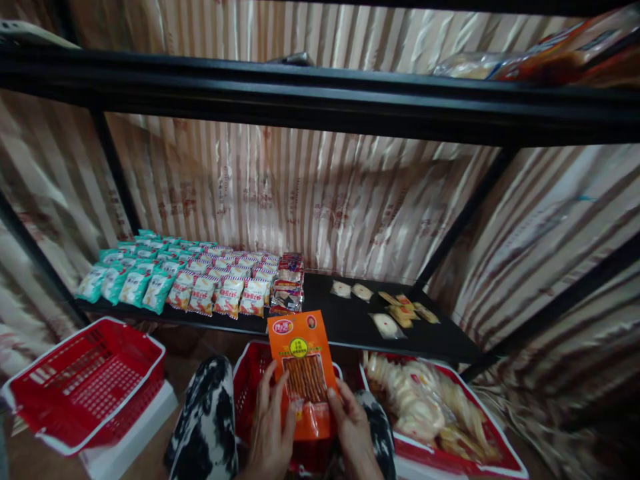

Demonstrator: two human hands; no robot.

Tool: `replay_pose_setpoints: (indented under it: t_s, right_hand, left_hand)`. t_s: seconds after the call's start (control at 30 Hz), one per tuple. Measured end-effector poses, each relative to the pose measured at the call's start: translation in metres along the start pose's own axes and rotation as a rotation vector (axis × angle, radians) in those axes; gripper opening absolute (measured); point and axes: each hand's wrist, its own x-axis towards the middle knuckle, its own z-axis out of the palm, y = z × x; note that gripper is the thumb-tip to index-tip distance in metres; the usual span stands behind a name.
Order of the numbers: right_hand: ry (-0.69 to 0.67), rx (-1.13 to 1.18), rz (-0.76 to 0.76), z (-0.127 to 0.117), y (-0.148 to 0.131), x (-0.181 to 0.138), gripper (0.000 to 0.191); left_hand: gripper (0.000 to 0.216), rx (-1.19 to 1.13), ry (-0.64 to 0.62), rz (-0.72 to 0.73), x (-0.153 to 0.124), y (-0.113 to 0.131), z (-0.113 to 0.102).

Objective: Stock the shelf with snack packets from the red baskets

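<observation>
Both my hands hold an orange snack packet (301, 363) upright in front of a low black shelf (350, 320). My left hand (269, 433) grips its lower left edge, fingers closed along the side. My right hand (353, 430) grips its lower right edge. The packet has a clear window showing reddish sticks. Below it sits a red basket (250, 387) between my knees.
Rows of teal packets (130, 277) and orange-white packets (225, 283) fill the shelf's left. A stack of dark red packets (289, 283) stands mid-shelf. Small pale snacks (390, 310) lie to the right. An empty red basket (85, 387) sits left; another with pale snacks (435, 407) right.
</observation>
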Motion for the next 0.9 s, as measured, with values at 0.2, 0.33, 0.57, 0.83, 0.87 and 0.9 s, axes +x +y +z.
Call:
replay_pose_setpoints:
  t_s: [0.2, 0.33, 0.57, 0.83, 0.87, 0.9]
  right_hand:
    - [-0.079, 0.033, 0.008, 0.009, 0.028, -0.008, 0.039]
    - [-0.058, -0.019, -0.031, 0.007, 0.032, -0.017, 0.038]
    - [0.065, -0.066, -0.057, -0.015, 0.037, -0.03, 0.039]
    - [0.148, -0.077, -0.038, -0.014, 0.042, -0.034, 0.042]
    - [0.162, -0.082, -0.041, -0.012, 0.042, -0.035, 0.042]
    - [0.174, -0.082, -0.042, -0.011, 0.043, -0.035, 0.041]
  left_hand:
    - [0.041, -0.145, 0.014, -0.169, -0.009, -0.029, -0.006]
    - [0.043, -0.278, -0.1, -0.25, -0.018, -0.048, -0.006]
    - [0.042, -0.306, -0.211, -0.244, -0.028, -0.049, 0.009]
    - [0.046, -0.236, -0.221, -0.206, -0.025, -0.051, 0.013]
    - [0.046, -0.241, -0.234, -0.191, -0.025, -0.054, 0.012]
    - [0.046, -0.245, -0.246, -0.179, -0.026, -0.057, 0.012]
